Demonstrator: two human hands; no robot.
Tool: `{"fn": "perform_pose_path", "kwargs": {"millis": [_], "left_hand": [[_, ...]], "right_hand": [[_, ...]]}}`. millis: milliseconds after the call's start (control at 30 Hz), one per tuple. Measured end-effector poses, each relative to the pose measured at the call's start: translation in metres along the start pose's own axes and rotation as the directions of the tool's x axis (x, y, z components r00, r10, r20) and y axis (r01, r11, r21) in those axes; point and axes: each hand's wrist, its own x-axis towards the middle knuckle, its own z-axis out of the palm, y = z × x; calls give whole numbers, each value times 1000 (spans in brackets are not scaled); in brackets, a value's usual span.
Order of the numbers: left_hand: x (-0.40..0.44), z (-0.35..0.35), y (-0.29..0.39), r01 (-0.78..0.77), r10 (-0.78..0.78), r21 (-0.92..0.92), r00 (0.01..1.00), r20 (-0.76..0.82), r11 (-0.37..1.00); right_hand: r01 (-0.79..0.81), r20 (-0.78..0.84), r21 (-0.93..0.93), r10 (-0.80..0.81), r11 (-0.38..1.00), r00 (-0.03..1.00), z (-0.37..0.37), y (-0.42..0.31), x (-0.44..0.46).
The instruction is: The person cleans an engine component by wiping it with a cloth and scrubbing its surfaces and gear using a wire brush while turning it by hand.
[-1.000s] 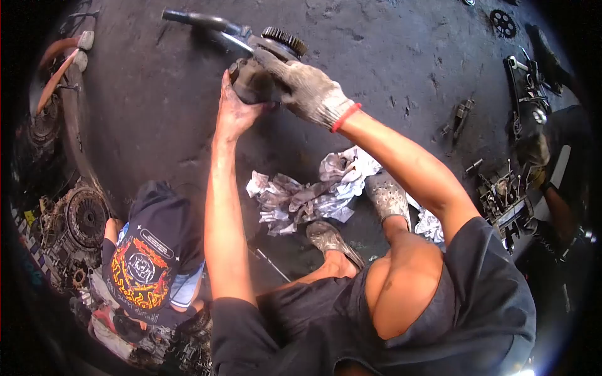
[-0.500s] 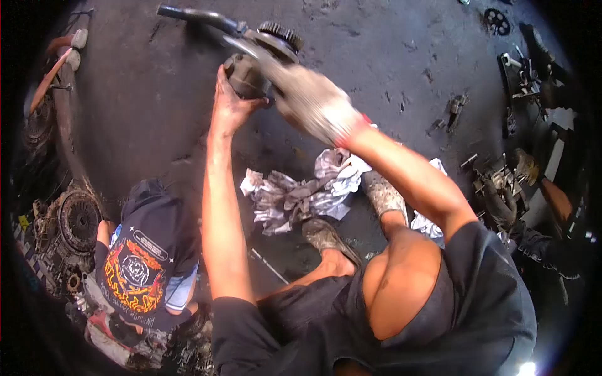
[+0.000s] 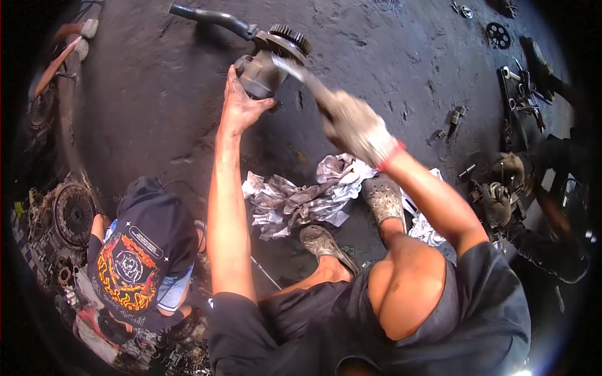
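Observation:
My bare left hand (image 3: pixel 244 108) grips the round body of a dark metal pump (image 3: pixel 262 76) from below, fingers and thumb spread around it. A toothed gear (image 3: pixel 290 40) sits at the pump's far side, and a bent pipe (image 3: pixel 216 20) extends up and left from it. In a knitted glove, my right hand (image 3: pixel 359 125) is closed on a flat, pale-ended hand tool (image 3: pixel 300 72). Motion blurs the tool, so its exact kind is unclear. Its tip is over or against the pump near the gear.
Crumpled stained rags (image 3: pixel 307 197) lie by my clogs (image 3: pixel 384 199). A person in a printed black shirt (image 3: pixel 135 263) crouches at left beside a clutch disc (image 3: pixel 75 213) and engine parts. Wrenches (image 3: pixel 511 75), a spoked gear wheel (image 3: pixel 498 36) and another worker's gloved hand (image 3: pixel 496 203) are at right.
My right hand has drawn back down and right with the tool, uncovering more of the pump. My left hand and the pump have shifted slightly right.

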Motion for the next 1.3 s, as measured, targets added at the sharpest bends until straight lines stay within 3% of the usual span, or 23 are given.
{"fn": "perform_pose_path", "kwargs": {"millis": [33,133,167,200,267,333,400,533,600,633,667,733,767,833,867,933,1033,1067,1100,1133,1233,1300], "left_hand": [[2,0,1,-7,7,18,1000,3,1000],[-1,-12,7,-70,86,-297,995,43,952],[5,-32,13,122,-77,-275,982,171,954],[25,-30,-35,220,-112,-439,959,258,871],[48,-51,-30,347,-283,-664,937,206,663],[89,-63,-15,347,-354,-694,925,140,631],[129,-59,-4,331,-376,-721,921,105,609],[202,-45,8,358,-487,-740,872,47,569],[216,-30,1,255,-502,-877,865,18,407],[220,-22,-4,196,-507,-928,862,10,316],[223,-18,-11,196,-490,-919,872,3,342],[211,-16,-8,204,-471,-900,882,-1,384],[202,-26,-8,153,-451,-943,893,3,297],[159,-44,14,130,-419,-948,908,-4,291],[140,-53,24,107,-379,-962,926,3,252],[89,-56,52,52,-277,-966,961,-22,255],[13,-40,99,-96,-114,-965,985,-126,243],[-3,-35,126,-154,-109,-973,979,-174,170],[-15,-34,144,-193,-10,-965,980,-198,180],[-28,-29,155,-226,84,-956,973,-214,185],[-62,-5,167,-355,133,-913,933,-334,203],[-81,7,167,-344,208,-879,935,-288,329]], "right_hand": [[26,-45,2,-26,1000,999,10,10,37],[54,-83,64,-48,997,995,21,-2,40],[71,-48,69,-68,995,997,19,2,18],[88,-16,71,-87,994,996,16,11,-6],[-68,150,156,44,985,988,17,31,-52],[-301,299,169,242,939,923,22,45,-94],[-288,192,266,243,920,951,36,61,-132],[-421,260,301,352,856,899,25,73,-157],[-551,308,318,465,772,830,14,77,-163],[-521,231,345,468,780,853,16,91,-168],[-453,153,329,427,829,891,13,104,-170],[-515,89,330,517,791,852,-9,109,-170],[-560,45,366,587,743,808,-22,114,-169],[-615,24,515,706,598,708,-32,125,-168],[-612,-33,496,717,616,696,-33,128,-166],[-537,-101,485,654,690,750,-21,152,-166],[-573,-34,482,668,663,744,-17,134,-153],[-562,-42,477,656,675,753,-11,135,-148],[-624,65,467,680,626,730,-20,119,-140],[-599,45,469,659,649,751,-16,121,-140],[-516,-51,490,614,702,787,4,143,-133],[-496,-73,490,601,717,796,6,167,-128]]}}
